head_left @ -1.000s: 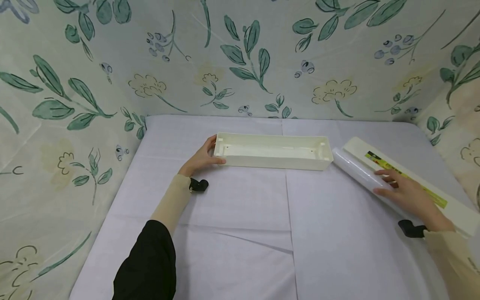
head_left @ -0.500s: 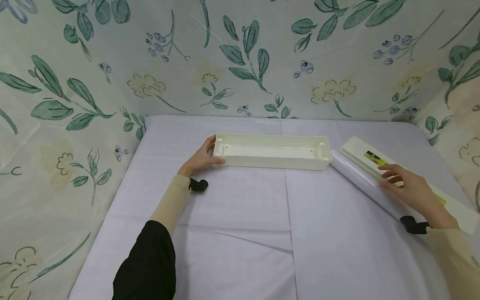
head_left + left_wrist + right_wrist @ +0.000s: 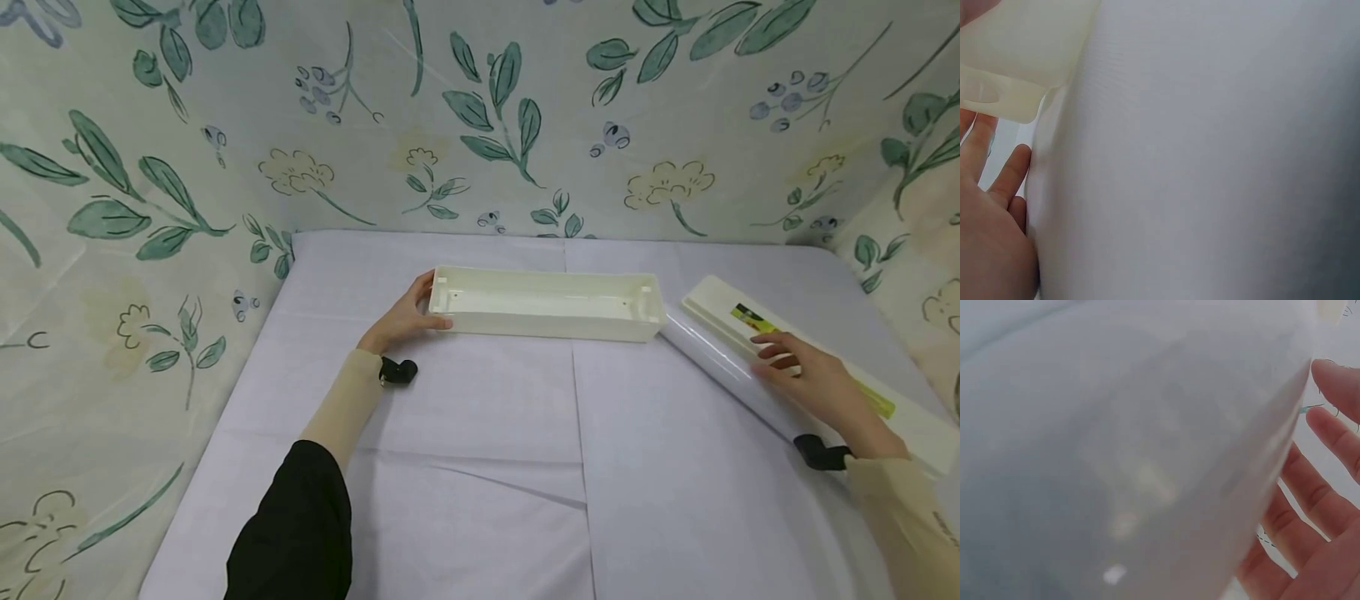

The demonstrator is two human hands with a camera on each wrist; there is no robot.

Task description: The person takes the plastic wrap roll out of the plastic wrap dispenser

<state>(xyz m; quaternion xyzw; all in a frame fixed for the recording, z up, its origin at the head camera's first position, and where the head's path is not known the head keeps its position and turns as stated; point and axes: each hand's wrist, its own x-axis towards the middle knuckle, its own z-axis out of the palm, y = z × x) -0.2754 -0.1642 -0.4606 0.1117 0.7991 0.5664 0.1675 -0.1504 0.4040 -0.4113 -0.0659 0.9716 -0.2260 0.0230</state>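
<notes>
In the head view, a long cream plastic box (image 3: 547, 321) lies with its open side up. My left hand (image 3: 403, 319) holds its left end, thumb on the front wall and fingers round behind the end. The left wrist view shows this hand (image 3: 997, 231) under a corner of the box (image 3: 1016, 100). To the right, a roll of clear plastic film (image 3: 723, 367) lies slantwise, its far end close to the box. My right hand (image 3: 825, 387) is over the roll with fingers loosely bent. In the right wrist view, its thumb and fingers (image 3: 1316, 490) are spread along the edge of the roll (image 3: 1166, 456).
A long cream cover (image 3: 918, 425) with a yellow-green label strip (image 3: 750, 317) lies beside the roll, partly behind my right hand. Everything rests on a white cloth (image 3: 465, 467). A flower-printed curtain (image 3: 510, 200) stands behind the table and along both sides.
My right hand has risen a little and its thumb has moved from the roll's near side up onto its top. The roll has shifted slightly. My left hand and the box keep their place.
</notes>
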